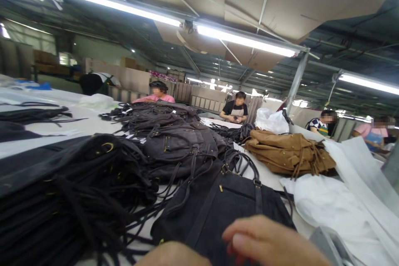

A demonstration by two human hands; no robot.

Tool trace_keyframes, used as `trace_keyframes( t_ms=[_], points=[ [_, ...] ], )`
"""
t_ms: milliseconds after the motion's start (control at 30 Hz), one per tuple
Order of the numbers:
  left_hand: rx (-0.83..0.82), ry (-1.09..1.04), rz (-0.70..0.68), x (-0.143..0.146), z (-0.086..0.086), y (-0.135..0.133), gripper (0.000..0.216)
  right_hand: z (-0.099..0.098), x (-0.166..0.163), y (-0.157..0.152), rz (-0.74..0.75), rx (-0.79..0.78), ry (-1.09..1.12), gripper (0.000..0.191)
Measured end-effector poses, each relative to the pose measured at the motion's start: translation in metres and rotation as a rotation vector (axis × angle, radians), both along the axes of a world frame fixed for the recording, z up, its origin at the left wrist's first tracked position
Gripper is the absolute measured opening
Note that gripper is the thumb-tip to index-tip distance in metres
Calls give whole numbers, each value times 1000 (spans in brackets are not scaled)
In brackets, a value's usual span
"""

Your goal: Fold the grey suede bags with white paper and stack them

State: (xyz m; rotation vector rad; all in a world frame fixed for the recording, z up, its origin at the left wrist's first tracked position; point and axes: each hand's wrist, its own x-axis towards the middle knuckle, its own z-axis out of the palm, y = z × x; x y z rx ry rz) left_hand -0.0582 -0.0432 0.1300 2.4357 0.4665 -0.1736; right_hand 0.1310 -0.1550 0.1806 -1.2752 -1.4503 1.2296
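Note:
A black handbag (224,203) with a zipped front pocket, brass-coloured fittings and two looped handles lies flat on the table before me. My right hand (271,237) reaches over its lower part from the right. The fingers point left and bend slightly, with nothing visible in them; they look parted, and their lower side is hidden. Only the back of my left hand (174,254) shows at the bottom edge, by the bag's lower left corner. Its fingers are out of sight. Close on the left lies a thick stack of black bags (62,191) with dangling straps.
Dark grey bags (183,145) are piled beyond the black one, and brown bags (286,153) lie to the right. White plastic wrapping (336,208) and a grey object (330,245) are at the lower right. Several people work farther back. A metal post (297,83) rises on the right.

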Motion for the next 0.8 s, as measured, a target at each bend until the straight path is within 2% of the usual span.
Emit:
trace_keyframes(
  t_ms=[33, 67, 100, 133, 167, 233, 300, 400, 533, 667, 700, 800],
  points=[
    [-22, 14, -82, 7, 19, 4, 18, 18, 19, 14, 10, 38, -152, 29],
    [-26, 67, -239, 18, 38, 9, 22, 32, 38, 29, -80, 82, -215, 30],
    [27, 61, -279, 33, 54, 16, 29, 42, 56, 46, -275, 143, -214, 31],
    [129, 43, -215, 50, 66, 25, 33, 47, 74, 63, -506, 225, -207, 32],
    [236, 29, -112, 69, 74, 35, 33, 47, 89, 79, -628, 260, -210, 33],
    [368, 35, 108, 106, 73, 56, 31, 34, 116, 107, -806, 295, -236, 32],
    [436, 46, 244, 137, 57, 79, 33, 6, 135, 129, -891, 265, -302, 29],
    [500, 55, 406, 173, 21, 112, 37, -49, 156, 154, -991, 155, -418, 18],
    [551, 54, 589, 221, -21, 147, 47, -114, 180, 185, -1020, 0, -533, 29],
    [527, 54, 746, 268, -62, 171, 79, -158, 206, 212, -990, -132, -601, 40],
    [513, 42, 774, 276, -73, 175, 80, -167, 213, 217, -984, -159, -611, 47],
    [481, -31, 829, 288, -100, 185, 66, -189, 231, 226, -984, -199, -605, 60]
  ],
)
